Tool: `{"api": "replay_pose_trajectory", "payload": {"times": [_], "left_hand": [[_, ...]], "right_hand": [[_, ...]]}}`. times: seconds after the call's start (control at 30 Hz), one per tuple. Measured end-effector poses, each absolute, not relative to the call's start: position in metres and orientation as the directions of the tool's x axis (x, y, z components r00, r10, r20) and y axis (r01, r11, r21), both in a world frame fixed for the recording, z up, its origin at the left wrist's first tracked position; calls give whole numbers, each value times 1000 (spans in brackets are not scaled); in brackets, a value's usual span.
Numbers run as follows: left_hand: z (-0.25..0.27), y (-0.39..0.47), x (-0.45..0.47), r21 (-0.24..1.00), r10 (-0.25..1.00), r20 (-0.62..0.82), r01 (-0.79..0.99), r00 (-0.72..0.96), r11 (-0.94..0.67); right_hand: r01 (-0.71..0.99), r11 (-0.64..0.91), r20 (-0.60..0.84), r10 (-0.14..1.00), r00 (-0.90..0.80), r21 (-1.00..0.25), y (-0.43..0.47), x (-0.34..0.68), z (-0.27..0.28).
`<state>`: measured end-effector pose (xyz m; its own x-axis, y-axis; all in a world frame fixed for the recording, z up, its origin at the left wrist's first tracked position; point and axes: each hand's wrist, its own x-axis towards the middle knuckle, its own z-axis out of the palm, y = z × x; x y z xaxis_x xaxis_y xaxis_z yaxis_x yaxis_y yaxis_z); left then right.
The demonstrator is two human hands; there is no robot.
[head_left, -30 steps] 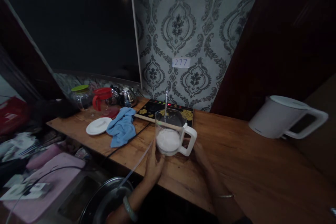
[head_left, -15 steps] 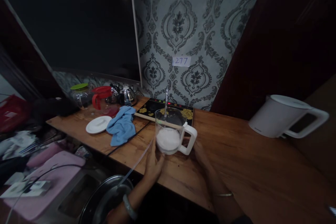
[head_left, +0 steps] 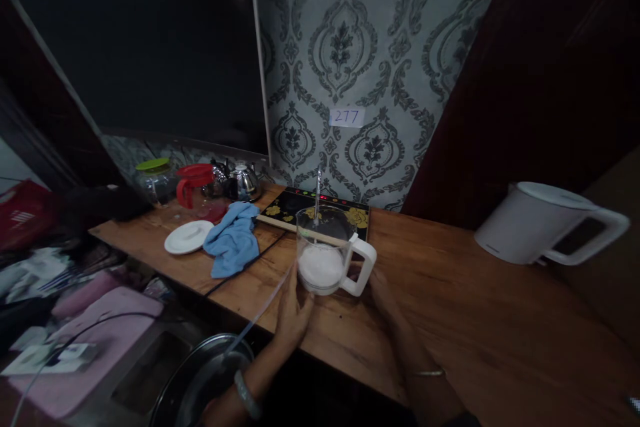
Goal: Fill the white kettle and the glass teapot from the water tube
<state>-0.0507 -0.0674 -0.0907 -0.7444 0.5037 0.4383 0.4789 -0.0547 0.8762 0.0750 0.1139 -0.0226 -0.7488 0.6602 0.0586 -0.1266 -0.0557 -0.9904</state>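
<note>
A clear glass jug with a white handle stands near the front of the wooden counter. Its lower part looks white; I cannot tell if that is contents or its base. My left hand grips the jug's lower left side, thumb toward me. On the other side, my right hand holds it beside the handle, its fingers partly hidden behind it. A thin shiny spout or tube rises over the jug's rim. From near my left hand a clear tube slopes down into a dark round pot.
Behind the jug lies a black induction cooker with lit buttons. Leftward are a blue cloth, a white lid, a red-lidded pitcher, a green-lidded pitcher and a metal kettle. A white kettle stands right.
</note>
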Motion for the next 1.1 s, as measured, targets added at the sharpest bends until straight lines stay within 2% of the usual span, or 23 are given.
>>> {"api": "replay_pose_trajectory", "payload": {"times": [0.47,0.73,1.1], "left_hand": [[-93,-67,-51,883,504,428,466,-750,-57],[-96,-66,-51,880,486,431,472,-760,-42],[-96,-66,-52,887,498,412,460,-763,-30]], "right_hand": [[-107,-132,-4,648,-761,-985,115,75,-30],[-118,-31,69,657,-751,-993,119,75,-32],[-112,-72,34,675,-737,-991,117,74,-28]]}}
